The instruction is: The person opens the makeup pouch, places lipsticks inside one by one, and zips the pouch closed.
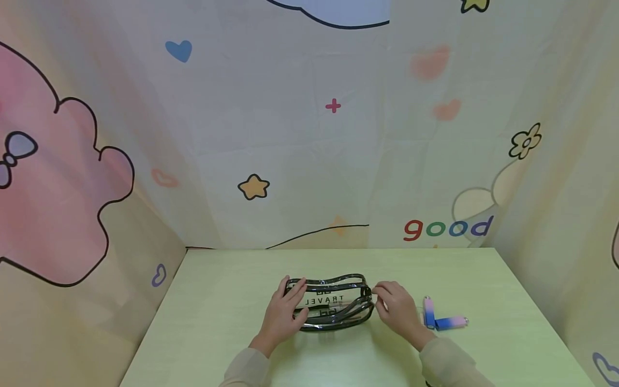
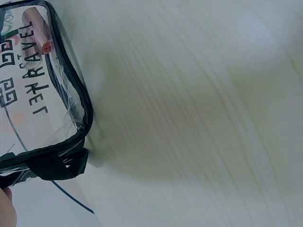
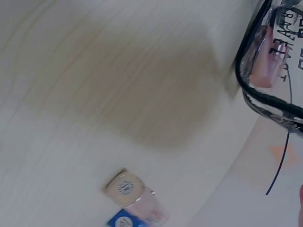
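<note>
A clear pouch [image 1: 333,302] with black trim and the word TRAVEL lies in front of me. My left hand [image 1: 282,312] holds its left end, fingers across the top and thumb on the near side. At the other end, my right hand [image 1: 396,306] pinches the corner where the black edging meets; the fingertips hide the exact part. Through the pouch's wall, a pinkish tube [image 2: 37,30] shows in the left wrist view. A black strap loop [image 2: 59,165] sticks out from the pouch's end there.
Two slim pink-and-blue pieces, one pointing away [image 1: 429,313] and one sideways [image 1: 452,322], lie right of my right hand on the pale table [image 1: 213,328]. A round beige piece [image 3: 125,188] shows in the right wrist view. Printed curtains [image 1: 290,134] enclose the table's back and sides.
</note>
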Motion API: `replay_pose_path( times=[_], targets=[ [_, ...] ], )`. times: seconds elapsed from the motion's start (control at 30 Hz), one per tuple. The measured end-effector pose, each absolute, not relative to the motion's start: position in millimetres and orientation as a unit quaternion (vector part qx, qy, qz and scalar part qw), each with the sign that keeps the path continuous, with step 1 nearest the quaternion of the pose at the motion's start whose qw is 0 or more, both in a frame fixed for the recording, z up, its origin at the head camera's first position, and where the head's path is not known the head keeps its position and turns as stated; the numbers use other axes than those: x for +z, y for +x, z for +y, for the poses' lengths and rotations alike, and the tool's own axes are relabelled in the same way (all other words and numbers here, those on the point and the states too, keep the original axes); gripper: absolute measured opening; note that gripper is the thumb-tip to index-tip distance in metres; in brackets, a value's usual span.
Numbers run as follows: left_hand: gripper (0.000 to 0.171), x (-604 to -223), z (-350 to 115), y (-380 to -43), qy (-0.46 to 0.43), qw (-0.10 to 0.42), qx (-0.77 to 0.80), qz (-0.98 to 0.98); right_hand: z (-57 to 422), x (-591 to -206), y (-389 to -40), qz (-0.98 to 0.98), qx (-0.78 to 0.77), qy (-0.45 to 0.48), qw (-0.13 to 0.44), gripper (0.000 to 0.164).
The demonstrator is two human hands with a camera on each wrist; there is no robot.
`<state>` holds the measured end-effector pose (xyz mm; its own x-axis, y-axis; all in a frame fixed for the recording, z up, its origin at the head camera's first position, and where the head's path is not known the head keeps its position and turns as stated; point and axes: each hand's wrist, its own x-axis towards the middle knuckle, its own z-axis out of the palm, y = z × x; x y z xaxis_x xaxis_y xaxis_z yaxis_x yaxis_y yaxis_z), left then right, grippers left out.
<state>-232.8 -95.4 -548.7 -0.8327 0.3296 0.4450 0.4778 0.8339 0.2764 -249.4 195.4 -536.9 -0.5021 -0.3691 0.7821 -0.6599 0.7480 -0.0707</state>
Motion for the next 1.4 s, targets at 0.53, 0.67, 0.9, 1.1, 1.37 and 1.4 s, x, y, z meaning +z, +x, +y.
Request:
replay_pose_path(
  times=[0.53,0.67,0.9,1.1,1.37,1.4],
  targets=[
    [0.05,-550.0,-94.9,-232.6,-0.212,0.191,-0.191,-0.939,227.3,-578.6,-243.6,-0.901,0.138,0.212,0.353,0.028],
    [0.05,-550.1,-94.7,-232.4,-0.208,0.187,-0.188,-0.941,232.6,-589.2,-239.2,-0.921,0.122,0.182,0.322,0.035],
    [0.05,-550.5,-94.9,-232.5,-0.206,0.187,-0.186,-0.942,237.3,-597.6,-230.0,-0.947,0.113,0.142,0.266,0.04],
    [0.05,-550.0,-94.8,-232.1,-0.205,0.185,-0.188,-0.943,239.9,-604.1,-223.4,-0.971,0.129,0.099,0.178,0.044],
    [0.05,-549.5,-94.3,-231.7,-0.205,0.183,-0.193,-0.942,243.1,-605.0,-216.2,-0.978,0.141,0.082,0.133,0.046],
    [0.05,-549.4,-94.3,-231.8,-0.205,0.184,-0.192,-0.942,243.5,-604.5,-215.7,-0.977,0.14,0.083,0.136,0.046]
  ],
)
